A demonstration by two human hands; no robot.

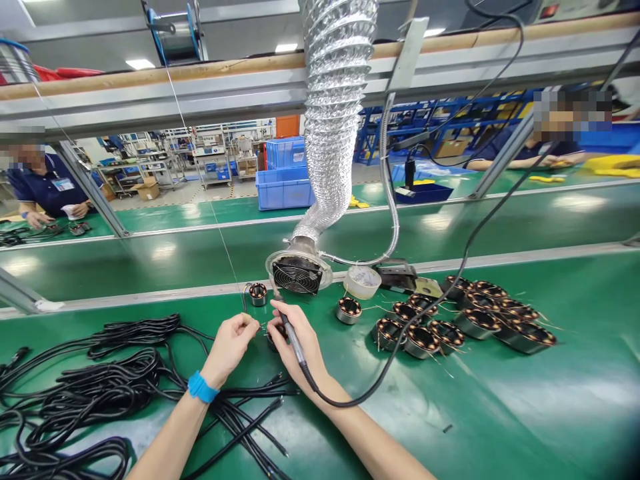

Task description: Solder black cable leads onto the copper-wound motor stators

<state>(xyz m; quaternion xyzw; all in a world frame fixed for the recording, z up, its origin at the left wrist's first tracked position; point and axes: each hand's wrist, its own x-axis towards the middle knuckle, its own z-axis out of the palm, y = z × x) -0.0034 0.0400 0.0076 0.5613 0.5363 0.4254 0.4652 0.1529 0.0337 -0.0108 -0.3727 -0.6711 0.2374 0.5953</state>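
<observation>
My right hand is closed round a soldering iron, its tip pointing up and away toward the fan. Under its fingers a motor stator shows only in part. To the left, my left hand, with a blue wrist strap, pinches what looks like a thin wire; its far end is hidden by the fingers. Another copper-wound stator sits just beyond both hands. Cut ends of black cables lie below them on the green bench.
A fume fan hangs on a foil duct in front. Several stators stand at right, by a round white container. Coiled black cables cover the left. The iron's cord arcs rightward. Two people work across the bench.
</observation>
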